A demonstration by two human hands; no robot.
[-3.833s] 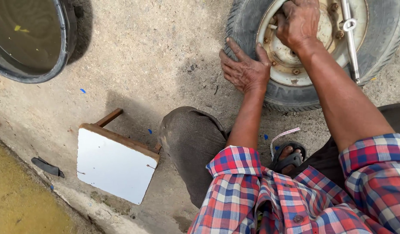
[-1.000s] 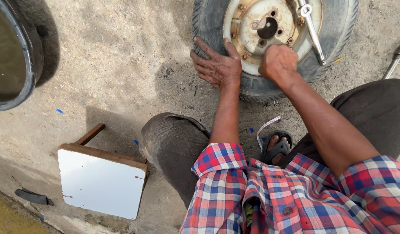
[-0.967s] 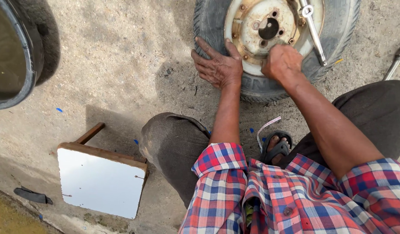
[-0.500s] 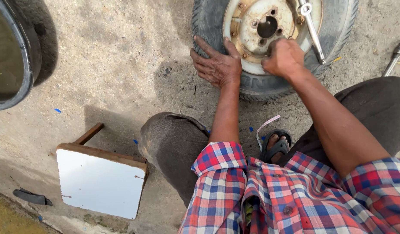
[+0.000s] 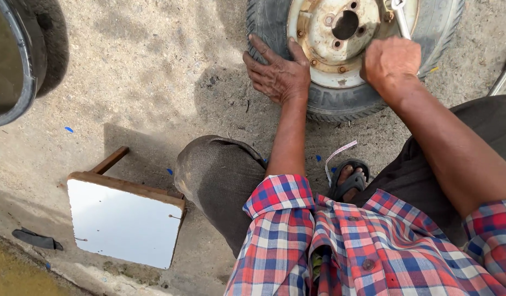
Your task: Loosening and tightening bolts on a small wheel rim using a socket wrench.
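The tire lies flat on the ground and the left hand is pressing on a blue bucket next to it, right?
Not quite. In the head view the left hand presses flat on the tire itself, not on a bucket. The tire does lie flat on the ground.

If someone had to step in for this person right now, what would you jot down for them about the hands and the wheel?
Left hand: open, palm flat on the tyre, steadying it.
Right hand: closed in a fist at the lower right edge of the metal rim; what it grips is hidden.
A metal tool lies across the rim just above that fist.
The wheel lies flat on the sandy ground, in front of the person's sandalled foot.
Done: hard to tell; the rim's nuts are too small to judge.
Left: check what the fist holds before letting go of the tyre.
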